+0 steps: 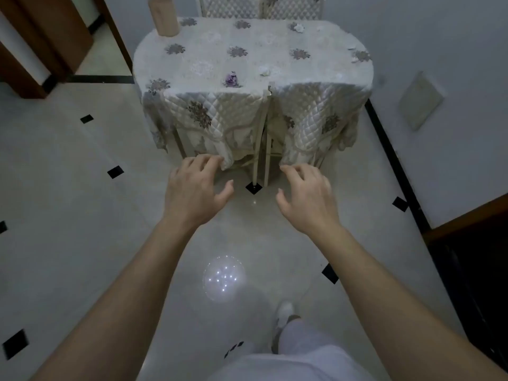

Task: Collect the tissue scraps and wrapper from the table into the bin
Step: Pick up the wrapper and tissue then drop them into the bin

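While the left hand (pixel 192 188) and right hand (pixel 308 196) hover short of the counter (pixel 209 45) — fingers (pixel 210 160) loosely spread, empty — wrapper (pixel 232 78) and tissue scraps (pixel 265 70) lie on it; pickup looks unstarted, and stepping closer likely comes next.

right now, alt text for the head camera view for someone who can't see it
A person's left hand and right hand reach, empty and open, toward a floral-clothed table. On it lie a purple wrapper and white tissue scraps; two quilted chairs stand at its near edge.
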